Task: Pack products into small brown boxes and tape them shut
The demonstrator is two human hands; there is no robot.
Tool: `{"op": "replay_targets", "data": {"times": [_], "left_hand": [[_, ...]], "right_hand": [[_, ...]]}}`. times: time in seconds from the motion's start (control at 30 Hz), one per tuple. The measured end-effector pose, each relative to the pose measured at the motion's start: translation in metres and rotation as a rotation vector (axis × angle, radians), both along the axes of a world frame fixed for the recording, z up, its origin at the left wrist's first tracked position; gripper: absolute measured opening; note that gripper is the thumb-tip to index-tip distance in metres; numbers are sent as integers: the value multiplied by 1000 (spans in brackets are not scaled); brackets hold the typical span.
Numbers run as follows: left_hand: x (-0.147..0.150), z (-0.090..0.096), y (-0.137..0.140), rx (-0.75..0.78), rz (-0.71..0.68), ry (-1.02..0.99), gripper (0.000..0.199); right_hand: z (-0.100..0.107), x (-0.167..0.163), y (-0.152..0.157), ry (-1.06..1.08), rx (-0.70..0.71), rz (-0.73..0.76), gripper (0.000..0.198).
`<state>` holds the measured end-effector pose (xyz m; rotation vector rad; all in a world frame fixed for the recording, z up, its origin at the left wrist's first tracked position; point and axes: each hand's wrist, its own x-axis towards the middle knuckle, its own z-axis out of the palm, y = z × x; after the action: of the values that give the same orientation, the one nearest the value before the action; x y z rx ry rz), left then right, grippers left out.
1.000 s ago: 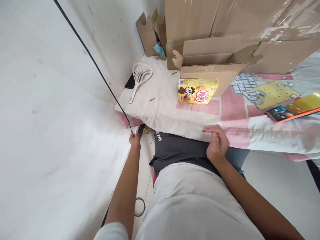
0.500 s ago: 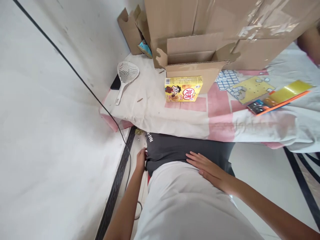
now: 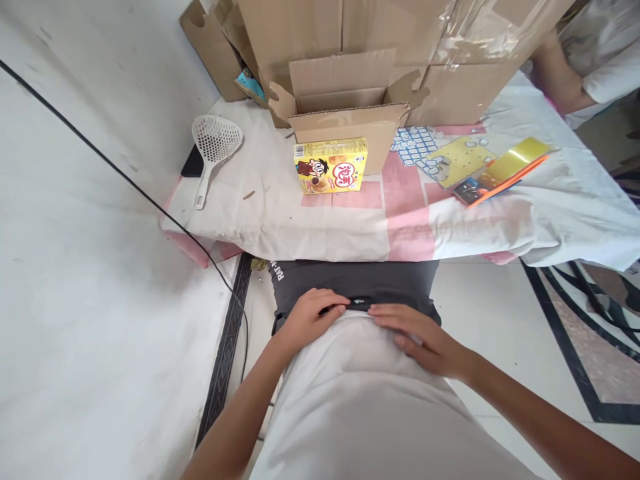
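My left hand (image 3: 315, 317) rests on my lap at the hem of the white shirt (image 3: 360, 393), its fingers laid over the dark grey shorts (image 3: 320, 277) and its thumb close to the forefinger. Across from it, my right hand (image 3: 420, 333) lies on the shirt and waistband with fingers stretched and slightly apart. Neither hand holds an object. Between the fingertips a small white mark shows on the dark waistband. Beyond my lap, a yellow snack box (image 3: 331, 167) stands on the cloth-covered table (image 3: 270, 227), in front of an open cardboard box (image 3: 345, 123).
A white slotted skimmer (image 3: 215, 147) lies at the table's left, by the wall (image 3: 100, 267). A yellow-and-orange packet (image 3: 505, 173) lies on the right. Large cardboard (image 3: 385, 33) stands behind. Another person's arm (image 3: 555, 73) is at the far right. A black cable (image 3: 125, 177) crosses the left.
My left hand has moved from beside my left hip onto my lap, near the right hand. The view has shifted, showing more of the table's right side and the other person's arm.
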<state>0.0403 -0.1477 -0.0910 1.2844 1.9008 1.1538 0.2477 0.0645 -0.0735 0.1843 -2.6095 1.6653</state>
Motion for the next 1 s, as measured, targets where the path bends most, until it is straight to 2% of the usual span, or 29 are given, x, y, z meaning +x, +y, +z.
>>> {"op": "replay_targets", "data": {"times": [0.07,0.13,0.23,0.33,0.47,0.63,0.7,0.8,0.9,1.0], "left_hand": [[-1,3,24,-108,-111,31,26],[-7,2,45,-198,-169,45,23],[-16,-3,64,-289,-166,83,23],[-20,-5,70,-300,-147,104,17],[-18,-9,59,-255,-73,94,15],[-25,-28,43,-298,209,143,24],[-31,-33,44,-309,268,183,26],[-38,-32,57,-275,158,209,33],[-35,-25,68,-224,25,217,17],[-33,-24,56,-209,81,224,15]], "right_hand": [[-11,-13,6,59,-38,-171,32],[-21,-24,10,61,-65,-282,28],[-36,-35,11,14,-76,-376,28],[-47,-38,11,-7,-99,-436,28],[-53,-36,11,1,-118,-474,27],[-50,-37,11,-19,-102,-456,25],[-50,-39,11,-14,-78,-447,23],[-50,-41,11,-3,-40,-430,22],[-48,-42,11,-6,-29,-436,22],[-48,-41,12,-10,-21,-452,23]]}}
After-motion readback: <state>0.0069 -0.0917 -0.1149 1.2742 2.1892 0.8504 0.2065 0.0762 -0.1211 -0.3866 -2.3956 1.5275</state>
